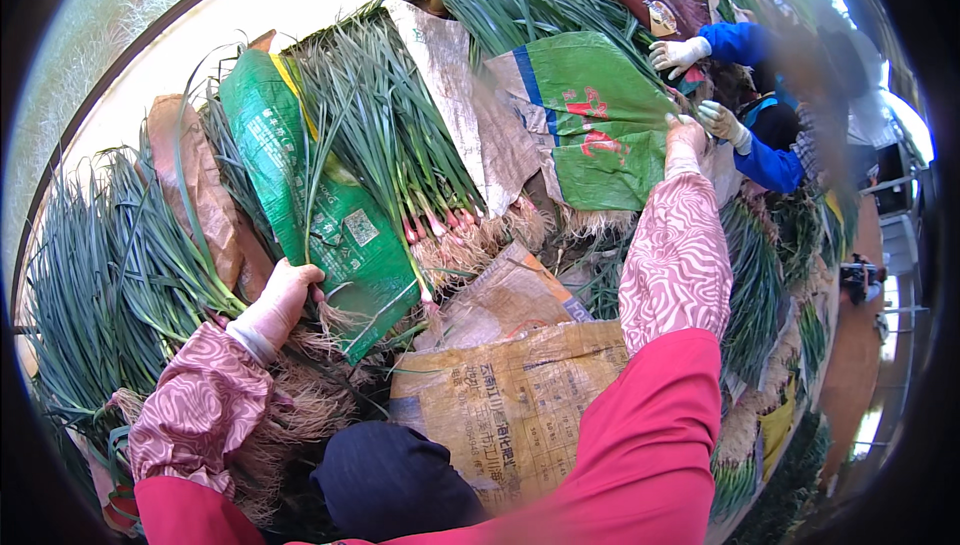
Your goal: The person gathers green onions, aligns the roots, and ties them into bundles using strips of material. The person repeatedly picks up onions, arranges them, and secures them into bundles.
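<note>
My left hand (pixel 279 301) is closed around the base of a green garlic plant (pixel 318 200), just above its roots. Its leaves run up across a green woven sack (pixel 259 140) with a yellow stripe. My right hand (pixel 684 138) is stretched forward and pinches the edge of another green woven sack (pixel 600 117) bearing red characters. Between the two sacks lies a layer of green garlic (pixel 397 117), pink bulbs and pale roots towards me. One more plant's bulb (pixel 426 294) rests on the left sack.
At the right, a co-worker's gloved hands (pixel 679 56) are close beyond my right hand. A yellowish woven sack (pixel 510 395) lies before my knee (pixel 397 477). More garlic (pixel 82 282) is heaped at the left. A white sack (pixel 465 95) and a brown paper sack (pixel 196 177) lie among the bunches.
</note>
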`<state>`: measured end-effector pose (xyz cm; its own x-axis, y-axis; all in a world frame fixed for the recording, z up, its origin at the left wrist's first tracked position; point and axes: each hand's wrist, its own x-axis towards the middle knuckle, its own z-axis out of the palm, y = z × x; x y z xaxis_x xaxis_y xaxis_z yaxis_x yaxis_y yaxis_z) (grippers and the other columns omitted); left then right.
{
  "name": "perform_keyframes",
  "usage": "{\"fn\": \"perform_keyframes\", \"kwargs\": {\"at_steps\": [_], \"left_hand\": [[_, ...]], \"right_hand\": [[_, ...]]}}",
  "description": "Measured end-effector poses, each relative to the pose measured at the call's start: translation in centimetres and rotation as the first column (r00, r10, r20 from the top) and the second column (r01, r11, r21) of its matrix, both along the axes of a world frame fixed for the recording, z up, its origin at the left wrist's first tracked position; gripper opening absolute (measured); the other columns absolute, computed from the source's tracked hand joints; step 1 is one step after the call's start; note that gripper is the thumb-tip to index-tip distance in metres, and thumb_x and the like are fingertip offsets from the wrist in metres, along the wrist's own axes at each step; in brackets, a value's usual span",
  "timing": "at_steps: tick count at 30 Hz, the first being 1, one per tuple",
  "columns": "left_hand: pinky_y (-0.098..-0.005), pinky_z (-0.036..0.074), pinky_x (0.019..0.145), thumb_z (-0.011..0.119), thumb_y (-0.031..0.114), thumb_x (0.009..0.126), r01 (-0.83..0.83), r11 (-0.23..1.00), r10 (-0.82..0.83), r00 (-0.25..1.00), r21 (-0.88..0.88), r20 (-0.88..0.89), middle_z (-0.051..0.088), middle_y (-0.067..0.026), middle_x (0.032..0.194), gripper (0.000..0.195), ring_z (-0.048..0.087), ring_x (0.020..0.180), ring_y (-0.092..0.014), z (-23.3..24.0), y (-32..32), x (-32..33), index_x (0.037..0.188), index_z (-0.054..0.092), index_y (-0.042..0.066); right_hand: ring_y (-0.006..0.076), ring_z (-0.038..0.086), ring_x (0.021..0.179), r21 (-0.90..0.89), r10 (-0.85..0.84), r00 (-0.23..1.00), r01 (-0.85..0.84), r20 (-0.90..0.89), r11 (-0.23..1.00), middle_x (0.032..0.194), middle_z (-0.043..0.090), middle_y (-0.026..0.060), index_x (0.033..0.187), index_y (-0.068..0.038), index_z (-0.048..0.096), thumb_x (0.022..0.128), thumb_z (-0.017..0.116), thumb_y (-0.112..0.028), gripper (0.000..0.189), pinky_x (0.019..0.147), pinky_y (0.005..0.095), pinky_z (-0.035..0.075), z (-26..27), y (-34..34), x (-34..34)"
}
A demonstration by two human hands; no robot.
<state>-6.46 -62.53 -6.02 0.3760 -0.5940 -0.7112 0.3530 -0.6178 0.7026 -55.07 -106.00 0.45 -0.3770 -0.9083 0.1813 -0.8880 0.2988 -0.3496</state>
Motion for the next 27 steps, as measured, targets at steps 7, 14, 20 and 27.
{"fn": "perform_keyframes", "kwargs": {"at_steps": [7, 14, 20, 27], "left_hand": [[-0.0301, 0.044, 0.046, 0.058, 0.001, 0.077, 0.022, 0.999, -0.022, 1.000, -0.047, 0.001, 0.052, -0.0049, 0.063, 0.009, 0.050, 0.044, -0.016, -0.3, 0.1, 0.0, 0.083, 0.052, 0.000], [-0.0303, 0.043, 0.045, 0.058, 0.001, 0.077, 0.014, 0.998, -0.013, 1.000, -0.056, 0.005, 0.052, -0.0044, 0.060, 0.007, 0.050, 0.044, -0.016, -0.3, 0.2, 0.0, 0.082, 0.052, 0.001], [-0.0310, 0.043, 0.044, 0.057, 0.001, 0.078, 0.049, 0.998, -0.050, 0.999, -0.048, -0.012, 0.051, -0.0045, 0.059, 0.006, 0.049, 0.044, -0.016, -0.6, 0.2, 0.3, 0.079, 0.051, 0.002], [-0.0311, 0.043, 0.044, 0.058, 0.002, 0.078, 0.054, 0.998, -0.055, 0.998, -0.040, -0.014, 0.050, -0.0043, 0.059, 0.008, 0.049, 0.044, -0.015, -0.5, 0.2, 0.1, 0.080, 0.050, 0.002]], "right_hand": [[0.0306, 0.064, 0.096, 0.001, 0.005, 1.000, -0.005, 0.005, 1.000, 0.102, 0.069, 0.0119, 0.103, -0.015, 0.070, 0.079, 0.069, -0.041, 0.035, 0.084, 0.0397, 0.047, -0.5, -1.0, -0.6], [0.0277, 0.065, 0.095, 0.080, -0.107, 0.994, 0.108, -0.023, 0.991, 0.101, 0.070, 0.0109, 0.100, -0.014, 0.072, 0.075, 0.073, -0.042, 0.038, 0.086, 0.0375, 0.048, 1.0, -1.0, 0.7], [0.0277, 0.065, 0.098, 0.131, -0.077, 0.995, 0.085, -0.067, 0.988, 0.104, 0.069, 0.0098, 0.103, -0.013, 0.071, 0.077, 0.069, -0.046, 0.042, 0.087, 0.0380, 0.049, 1.0, -0.8, 2.0], [0.0294, 0.065, 0.100, 0.146, -0.013, 0.984, 0.040, -0.178, 0.989, 0.106, 0.069, 0.0095, 0.103, -0.012, 0.070, 0.078, 0.068, -0.049, 0.045, 0.085, 0.0398, 0.050, 0.8, -0.1, 2.4]]}}
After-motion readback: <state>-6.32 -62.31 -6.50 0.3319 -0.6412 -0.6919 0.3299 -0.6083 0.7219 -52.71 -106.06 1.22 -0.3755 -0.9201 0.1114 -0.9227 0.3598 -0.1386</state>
